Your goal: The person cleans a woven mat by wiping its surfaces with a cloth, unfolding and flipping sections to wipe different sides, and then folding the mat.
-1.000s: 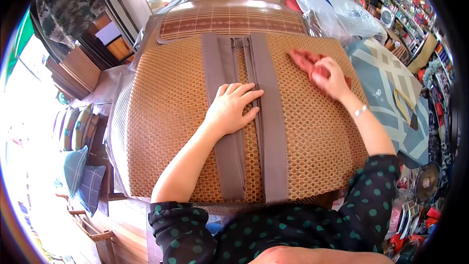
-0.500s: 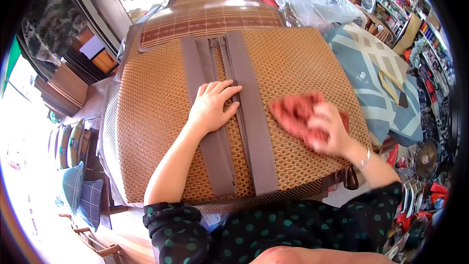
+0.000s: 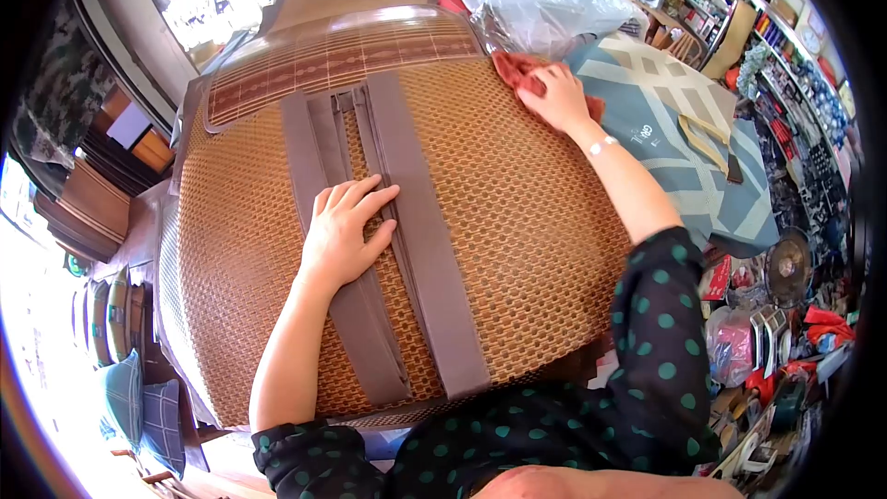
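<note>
Red cloth [image 3: 517,69] in right hand [image 3: 560,100], left hand [image 3: 340,236] on mat [image 3: 517,222], blurred lettering [image 3: 644,135]

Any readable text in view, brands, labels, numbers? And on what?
"GR…": blue-grey patterned fabric; remaining letters unclear.
White plastic package: blue print, too blurred to read.
Red card: markings too small.
Shelf goods: too small to read.

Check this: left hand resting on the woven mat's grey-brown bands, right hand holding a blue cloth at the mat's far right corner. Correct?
Colour is wrong: the cloth is red, not blue, per the head view. Rest stands: left hand on the grey-brown bands of the woven mat, right hand holding the cloth at the mat's far right corner.
</note>
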A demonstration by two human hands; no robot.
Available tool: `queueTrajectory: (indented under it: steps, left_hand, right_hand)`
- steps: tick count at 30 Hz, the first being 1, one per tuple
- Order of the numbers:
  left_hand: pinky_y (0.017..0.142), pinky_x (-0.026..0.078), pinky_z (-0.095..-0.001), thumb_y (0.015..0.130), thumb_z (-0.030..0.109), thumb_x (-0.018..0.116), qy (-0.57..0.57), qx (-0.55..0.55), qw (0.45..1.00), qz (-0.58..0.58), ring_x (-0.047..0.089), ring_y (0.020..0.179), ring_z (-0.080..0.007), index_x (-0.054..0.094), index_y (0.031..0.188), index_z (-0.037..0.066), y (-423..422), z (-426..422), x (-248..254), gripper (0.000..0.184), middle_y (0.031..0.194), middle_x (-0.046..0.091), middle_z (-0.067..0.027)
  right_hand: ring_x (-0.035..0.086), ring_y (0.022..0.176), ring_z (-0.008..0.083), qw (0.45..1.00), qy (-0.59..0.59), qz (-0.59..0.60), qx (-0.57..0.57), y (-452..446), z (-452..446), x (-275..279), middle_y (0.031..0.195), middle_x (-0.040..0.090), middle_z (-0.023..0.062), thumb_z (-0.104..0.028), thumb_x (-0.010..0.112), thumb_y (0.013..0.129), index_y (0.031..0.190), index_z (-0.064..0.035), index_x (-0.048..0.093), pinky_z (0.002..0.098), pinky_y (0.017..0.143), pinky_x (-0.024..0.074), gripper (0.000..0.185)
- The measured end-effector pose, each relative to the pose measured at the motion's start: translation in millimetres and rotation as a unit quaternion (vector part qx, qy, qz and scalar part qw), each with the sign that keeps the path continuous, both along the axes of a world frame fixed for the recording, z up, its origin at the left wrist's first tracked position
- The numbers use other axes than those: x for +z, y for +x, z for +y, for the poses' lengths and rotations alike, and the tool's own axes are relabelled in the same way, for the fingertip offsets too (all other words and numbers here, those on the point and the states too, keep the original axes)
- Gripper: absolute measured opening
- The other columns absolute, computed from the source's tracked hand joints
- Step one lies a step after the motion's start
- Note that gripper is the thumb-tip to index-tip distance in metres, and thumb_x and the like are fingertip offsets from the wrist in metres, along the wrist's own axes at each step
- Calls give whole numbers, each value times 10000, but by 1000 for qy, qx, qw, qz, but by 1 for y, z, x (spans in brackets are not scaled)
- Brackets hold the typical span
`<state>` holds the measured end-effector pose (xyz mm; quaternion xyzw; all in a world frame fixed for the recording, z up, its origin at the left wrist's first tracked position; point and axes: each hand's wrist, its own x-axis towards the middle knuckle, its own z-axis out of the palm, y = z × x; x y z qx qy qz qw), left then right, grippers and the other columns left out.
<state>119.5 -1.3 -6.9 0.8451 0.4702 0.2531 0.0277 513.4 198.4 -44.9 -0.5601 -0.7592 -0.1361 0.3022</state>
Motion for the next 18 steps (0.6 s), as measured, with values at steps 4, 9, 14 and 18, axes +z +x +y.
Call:
queueTrajectory:
  steps: [4, 9, 14, 18]
  left_hand:
    - [1081, 366, -447, 825, 159, 700, 3, -5, 1000, -11, 521, 1239, -327, 654, 1237, 118, 0, 2, -2, 417, 1332, 593, -131]
    - [1083, 365, -445, 837, 182, 691, 9, -7, 1000, -20, 524, 1237, -314, 649, 1240, 114, -3, 2, -5, 411, 1326, 595, -134]
    - [1084, 362, -447, 850, 213, 677, 18, 0, 1000, -14, 519, 1243, -309, 645, 1242, 117, -1, -1, -6, 405, 1329, 592, -127]
    - [1083, 364, -448, 854, 220, 676, 19, -4, 1000, -20, 518, 1242, -307, 642, 1246, 126, -2, 0, -7, 405, 1329, 591, -117]
  right_hand:
    - [543, 1137, 351, 994, 2, -9, -105, -20, -3, 3, 1142, 614, 117, -493, 653, 837, 1097, -153, 677, 488, 977, 398, 429]
    - [573, 1053, 305, 971, -76, 93, 206, -17, -122, 14, 1046, 610, 101, -312, 743, 782, 1003, -107, 638, 438, 898, 445, 319]
    - [534, 1104, 329, 934, -99, 13, 344, -18, -289, 27, 1095, 529, 99, -351, 751, 675, 963, -159, 643, 517, 968, 409, 362]
    - [529, 1110, 318, 899, -104, -32, 425, -43, -259, 39, 1076, 543, 93, -369, 746, 688, 959, -163, 641, 517, 969, 402, 357]
